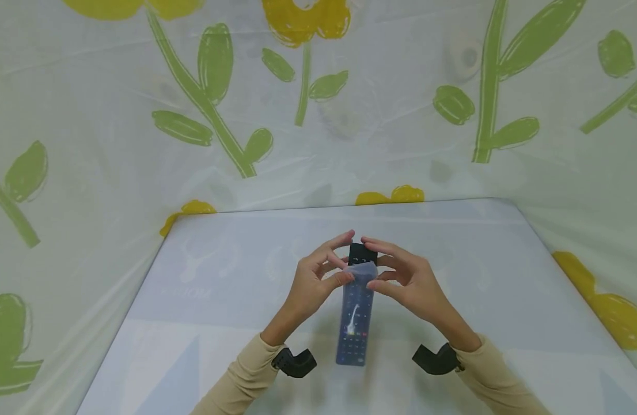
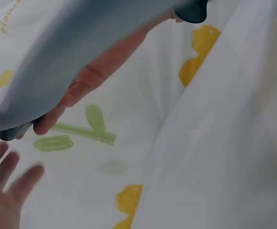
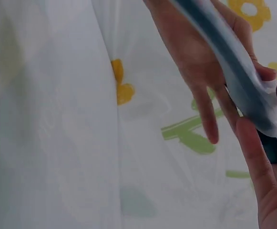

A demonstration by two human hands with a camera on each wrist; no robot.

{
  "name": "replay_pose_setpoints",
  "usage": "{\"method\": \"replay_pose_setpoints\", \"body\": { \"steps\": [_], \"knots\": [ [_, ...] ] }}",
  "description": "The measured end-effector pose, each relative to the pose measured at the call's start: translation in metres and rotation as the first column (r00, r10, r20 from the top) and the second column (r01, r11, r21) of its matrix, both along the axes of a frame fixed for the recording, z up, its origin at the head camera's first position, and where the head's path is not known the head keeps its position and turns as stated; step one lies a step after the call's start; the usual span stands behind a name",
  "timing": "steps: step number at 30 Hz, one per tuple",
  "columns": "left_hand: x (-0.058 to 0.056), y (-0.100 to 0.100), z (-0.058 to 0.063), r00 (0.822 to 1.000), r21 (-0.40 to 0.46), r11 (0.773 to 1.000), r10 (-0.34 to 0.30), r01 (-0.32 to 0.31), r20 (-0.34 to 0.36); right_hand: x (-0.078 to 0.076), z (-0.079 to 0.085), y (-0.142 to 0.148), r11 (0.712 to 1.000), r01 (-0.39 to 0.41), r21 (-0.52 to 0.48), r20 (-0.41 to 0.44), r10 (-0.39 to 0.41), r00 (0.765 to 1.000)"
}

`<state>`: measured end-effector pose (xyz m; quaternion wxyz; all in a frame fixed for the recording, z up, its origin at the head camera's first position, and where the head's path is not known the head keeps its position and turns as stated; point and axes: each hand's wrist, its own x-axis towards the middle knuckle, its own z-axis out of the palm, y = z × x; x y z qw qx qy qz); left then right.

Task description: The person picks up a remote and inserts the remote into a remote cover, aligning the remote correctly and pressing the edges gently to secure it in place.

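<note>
A dark remote control is held up in front of me, tilted, with its black end sticking out at the top. A translucent, bluish plastic sleeve covers the rest, and buttons show through it. My left hand pinches the sleeve's open edge, thumb on the front. On the other side my right hand grips the edge with its thumb low and fingertips at the remote's black end. In the left wrist view the sleeve crosses the top; the right wrist view shows the sleeve bulging around the remote's end.
A pale table lies below the hands. Beyond its back edge hangs a white curtain printed with green leaves and yellow flowers. Black wrist mounts sit on both sleeved wrists.
</note>
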<state>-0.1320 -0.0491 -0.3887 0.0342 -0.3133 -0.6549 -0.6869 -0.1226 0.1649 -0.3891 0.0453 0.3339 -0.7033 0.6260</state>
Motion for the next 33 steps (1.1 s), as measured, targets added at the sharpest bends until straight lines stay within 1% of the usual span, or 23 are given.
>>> {"method": "replay_pose_setpoints", "body": {
  "steps": [2, 5, 10, 12, 17, 19, 24, 27, 29, 30, 33],
  "knots": [
    [0.001, -0.001, 0.003, 0.999, -0.007, 1.000, -0.018, 0.018, -0.035, 0.001, -0.001, -0.002, 1.000, 0.004, -0.001, -0.028, -0.004, 1.000],
    [0.001, -0.002, 0.002, 0.998, -0.006, 0.999, -0.034, 0.034, -0.055, 0.003, -0.003, -0.004, 1.000, 0.006, 0.004, -0.071, -0.006, 0.997],
    [-0.003, -0.002, -0.008, 0.993, -0.024, 1.000, 0.017, -0.020, -0.114, 0.003, -0.009, -0.006, 0.999, 0.017, 0.028, -0.132, -0.013, 0.991],
    [-0.004, -0.001, -0.011, 0.988, -0.032, 0.999, 0.036, -0.041, -0.152, 0.004, -0.011, -0.006, 0.999, 0.036, 0.033, -0.149, -0.031, 0.988],
    [-0.006, 0.002, -0.013, 0.971, -0.018, 0.997, 0.074, -0.080, -0.229, 0.003, -0.015, -0.007, 0.999, 0.052, 0.009, -0.169, -0.049, 0.984],
    [-0.007, 0.002, -0.014, 0.969, -0.004, 0.996, 0.082, -0.085, -0.232, 0.002, -0.016, -0.007, 0.999, 0.041, -0.013, -0.180, -0.043, 0.983],
    [-0.009, 0.005, -0.016, 0.972, 0.009, 0.995, 0.097, -0.097, -0.216, -0.002, -0.019, -0.006, 0.998, 0.026, -0.064, -0.238, -0.040, 0.970],
    [-0.011, 0.007, -0.015, 0.979, 0.002, 0.997, 0.079, -0.080, -0.190, -0.004, -0.020, -0.004, 0.997, 0.045, -0.067, -0.239, -0.060, 0.969],
    [-0.012, 0.007, -0.014, 0.987, -0.001, 0.999, 0.051, -0.052, -0.149, -0.004, -0.019, -0.002, 0.997, 0.063, -0.046, -0.199, -0.071, 0.977],
    [-0.011, 0.006, -0.014, 0.992, -0.001, 0.999, 0.038, -0.038, -0.118, -0.004, -0.018, -0.001, 0.997, 0.066, -0.033, -0.175, -0.071, 0.982],
    [-0.010, 0.003, -0.014, 1.000, 0.002, 1.000, 0.008, -0.008, -0.021, -0.003, -0.015, 0.005, 0.999, 0.045, 0.004, -0.068, -0.044, 0.997]
  ]
}}
